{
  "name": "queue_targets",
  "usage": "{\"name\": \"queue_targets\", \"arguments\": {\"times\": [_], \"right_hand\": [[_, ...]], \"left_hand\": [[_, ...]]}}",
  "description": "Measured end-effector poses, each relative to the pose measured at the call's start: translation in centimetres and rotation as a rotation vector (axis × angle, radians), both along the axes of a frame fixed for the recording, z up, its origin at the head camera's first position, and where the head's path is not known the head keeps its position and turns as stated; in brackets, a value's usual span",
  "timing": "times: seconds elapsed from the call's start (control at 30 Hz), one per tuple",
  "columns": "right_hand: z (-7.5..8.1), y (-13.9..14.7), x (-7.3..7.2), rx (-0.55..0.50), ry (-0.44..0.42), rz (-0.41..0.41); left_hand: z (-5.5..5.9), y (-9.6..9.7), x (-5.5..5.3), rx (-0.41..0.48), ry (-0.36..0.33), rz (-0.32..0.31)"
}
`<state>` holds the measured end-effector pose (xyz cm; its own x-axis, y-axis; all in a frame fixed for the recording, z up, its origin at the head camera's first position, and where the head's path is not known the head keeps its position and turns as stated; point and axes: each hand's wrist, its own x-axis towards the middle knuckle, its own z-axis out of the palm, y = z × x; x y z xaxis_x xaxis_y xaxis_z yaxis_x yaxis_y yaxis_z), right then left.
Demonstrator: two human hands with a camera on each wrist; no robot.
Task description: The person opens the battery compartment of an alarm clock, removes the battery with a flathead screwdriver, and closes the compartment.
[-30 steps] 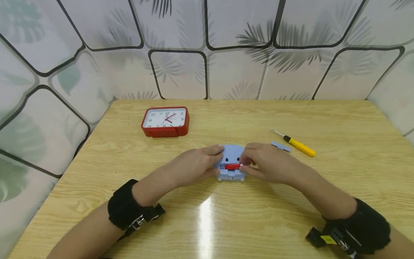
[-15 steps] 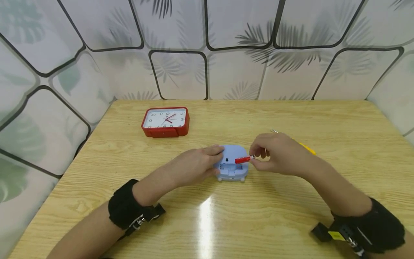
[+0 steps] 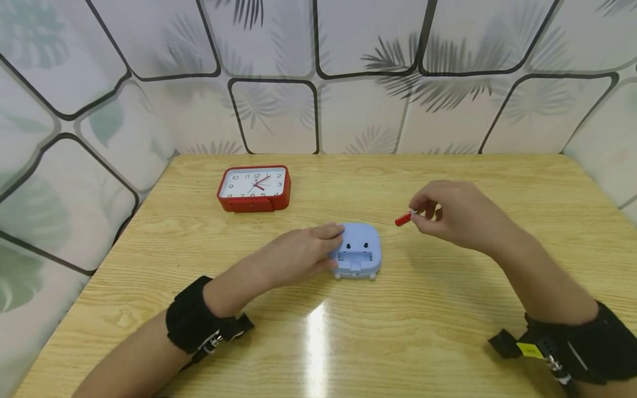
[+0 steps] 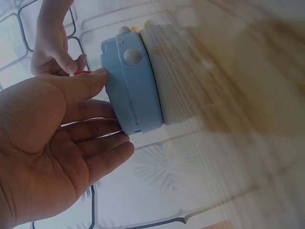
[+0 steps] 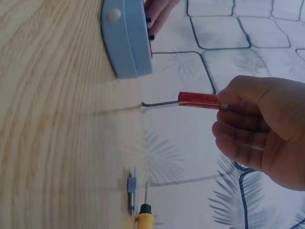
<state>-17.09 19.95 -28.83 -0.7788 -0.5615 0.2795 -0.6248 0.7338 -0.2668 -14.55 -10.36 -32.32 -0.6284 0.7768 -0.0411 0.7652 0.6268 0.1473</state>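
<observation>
A light-blue clock-like device [image 3: 355,249] lies with its back up, showing two black knobs and an uncovered battery compartment with nothing in it. My left hand [image 3: 311,251] rests on its left side; in the left wrist view the thumb touches the back and the fairly straight fingers lie along the edge. To the right, raised above the table, my right hand [image 3: 460,215] pinches a red battery [image 5: 198,100] by one end between thumb and fingers. The device's front face is hidden.
A red rectangular clock [image 3: 254,188] stands at the back left of the wooden table [image 3: 249,342]. In the right wrist view, a small blue cover [image 5: 132,185] lies beside a yellow-handled screwdriver [image 5: 145,219]; the right hand hides both from the head view.
The red battery has come out of the device's compartment in my right hand, which has moved right and away from me. My left hand has stayed in place on the device.
</observation>
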Motion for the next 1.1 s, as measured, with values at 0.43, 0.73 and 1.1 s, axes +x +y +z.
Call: {"name": "queue_targets", "arguments": {"times": [0.43,0.73,1.1], "right_hand": [[-1.5,0.8,-1.6,0.178,-0.161,-0.037],[-2.0,0.9,-1.8,0.185,-0.214,-0.013],[-1.9,1.1,-1.8,0.205,-0.257,-0.012]], "left_hand": [[0.1,0.0,0.1,-0.006,0.0,0.009],[0.0,0.0,0.0,-0.007,0.005,0.005],[0.0,0.0,0.0,-0.013,0.011,0.004]]}}
